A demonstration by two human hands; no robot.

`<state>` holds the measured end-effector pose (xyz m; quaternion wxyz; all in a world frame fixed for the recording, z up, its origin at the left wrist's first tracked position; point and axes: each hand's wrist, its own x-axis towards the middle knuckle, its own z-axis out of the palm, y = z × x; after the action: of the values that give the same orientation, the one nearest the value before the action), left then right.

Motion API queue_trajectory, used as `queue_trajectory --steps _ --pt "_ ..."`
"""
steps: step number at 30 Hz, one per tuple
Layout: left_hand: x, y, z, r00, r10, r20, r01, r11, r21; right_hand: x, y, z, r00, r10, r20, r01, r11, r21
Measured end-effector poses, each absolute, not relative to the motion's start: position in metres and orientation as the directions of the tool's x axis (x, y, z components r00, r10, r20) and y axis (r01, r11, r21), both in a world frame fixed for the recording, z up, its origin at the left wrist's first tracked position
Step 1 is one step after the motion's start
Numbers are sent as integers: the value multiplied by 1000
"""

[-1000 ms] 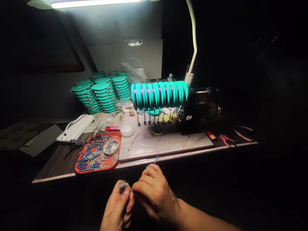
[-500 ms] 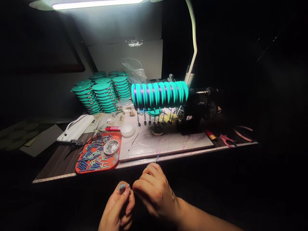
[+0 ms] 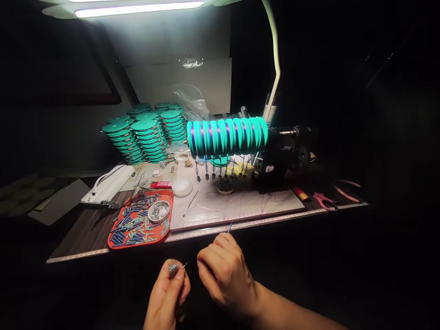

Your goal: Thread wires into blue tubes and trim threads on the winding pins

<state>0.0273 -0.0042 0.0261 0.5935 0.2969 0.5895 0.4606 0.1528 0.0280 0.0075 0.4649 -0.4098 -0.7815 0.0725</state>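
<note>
My left hand (image 3: 167, 292) is closed below the table's front edge. Its thumb and forefinger pinch a small pale-blue, ribbed bundle (image 3: 173, 269), and a thin dark-tipped piece (image 3: 185, 264) sticks out beside it toward the right. Just to the right, with a narrow gap between them, my right hand (image 3: 225, 271) is closed too, knuckles up. A thin blue stick-like tool (image 3: 230, 227) pokes out above its fingers; the rest of it is hidden in the fist. Behind the hands, a row of teal spools (image 3: 227, 136) wound with purple line sits on a horizontal shaft, with small dark weights (image 3: 213, 176) hanging below.
An orange tray (image 3: 112, 238) holds many small blue and green pieces and a white dish (image 3: 159, 211) of tiny metal parts. Stacked teal spools (image 3: 147, 137) stand behind. Pink scissors (image 3: 325, 201) and pliers (image 3: 348, 192) lie right. A lamp (image 3: 137, 9) hangs overhead.
My right hand has shifted slightly right, away from my left hand, widening the gap. More of the thin dark-tipped piece at my left fingers shows. The blue tool moved along with the right hand.
</note>
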Motion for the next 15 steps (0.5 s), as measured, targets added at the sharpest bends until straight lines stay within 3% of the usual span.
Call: queue_trajectory --steps 5,10,15 --pt "23 -2 22 -257 916 -309 -135 282 950 153 26 9 -242 713 658 572 652 -497" --pt "14 -1 20 -255 915 -313 -58 309 949 156 24 11 -259 701 665 546 674 -497" --pt "19 -3 24 -267 912 -311 -152 279 948 156 26 8 -453 595 664 589 759 -278"
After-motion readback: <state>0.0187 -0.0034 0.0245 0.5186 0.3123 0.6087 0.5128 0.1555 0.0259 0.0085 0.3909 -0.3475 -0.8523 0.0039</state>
